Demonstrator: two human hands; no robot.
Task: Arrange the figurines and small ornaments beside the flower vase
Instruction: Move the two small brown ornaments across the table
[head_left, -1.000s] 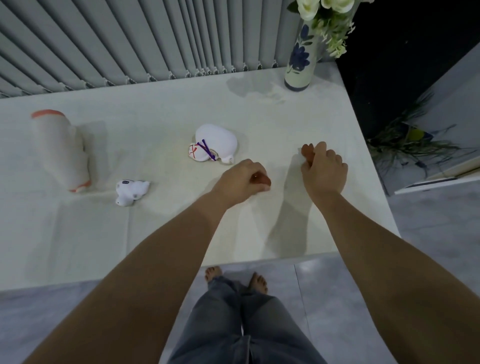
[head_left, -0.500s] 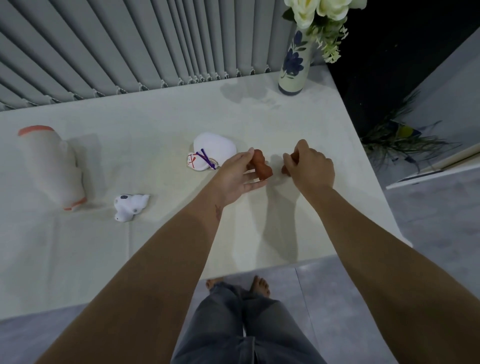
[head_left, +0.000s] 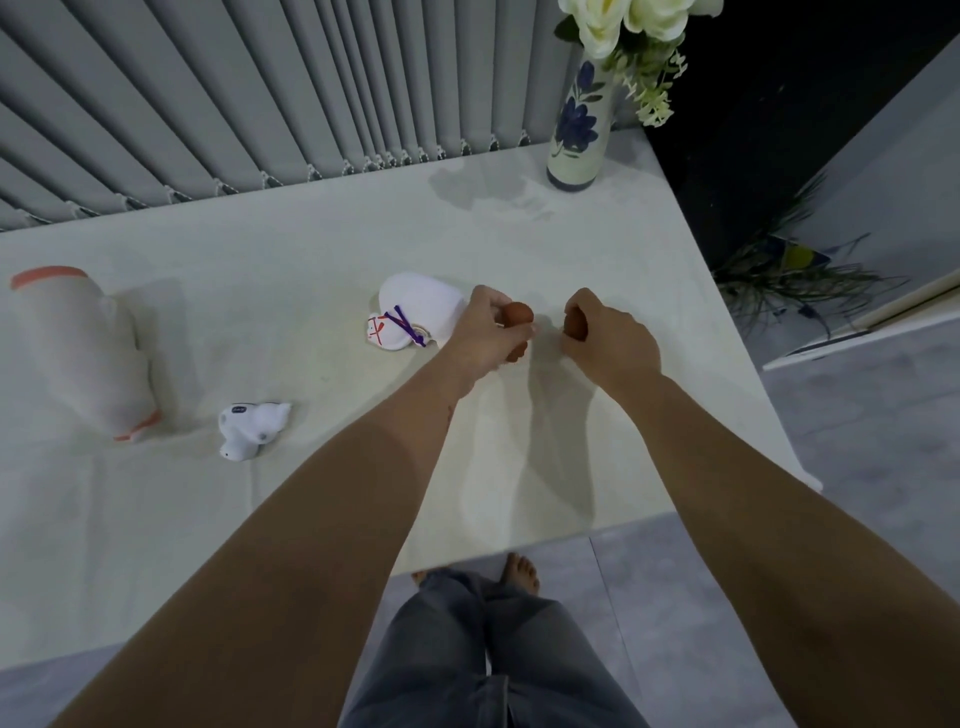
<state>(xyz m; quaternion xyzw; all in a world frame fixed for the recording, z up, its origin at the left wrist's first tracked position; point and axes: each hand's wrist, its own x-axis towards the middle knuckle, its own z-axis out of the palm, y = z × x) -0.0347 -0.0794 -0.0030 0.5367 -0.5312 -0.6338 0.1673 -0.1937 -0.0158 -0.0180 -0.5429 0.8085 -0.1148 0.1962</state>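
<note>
My left hand (head_left: 485, 338) grips a small brown figurine (head_left: 519, 314) over the middle of the white table (head_left: 597, 249). My right hand (head_left: 610, 338) holds a second brown figurine (head_left: 574, 322), mostly hidden in the fist. The two hands are close together, a short gap between them. A white figurine with purple and red markings (head_left: 415, 317) lies just left of my left hand. A small white figurine (head_left: 252, 428) lies on its side further left. The flower vase (head_left: 579, 130), white with blue flowers painted on it, stands at the table's far right corner.
A large white ornament with orange rims (head_left: 83, 358) lies on its side at the left. Grey vertical blinds (head_left: 260, 104) run along the table's far edge. The table's right edge drops to a floor with a plant (head_left: 795, 275). My legs and bare feet show below the near edge.
Both hands lifted the brown figurines off the table and moved away from me, toward the white marked figurine. The camera view tilted so the vase appears nearer.
</note>
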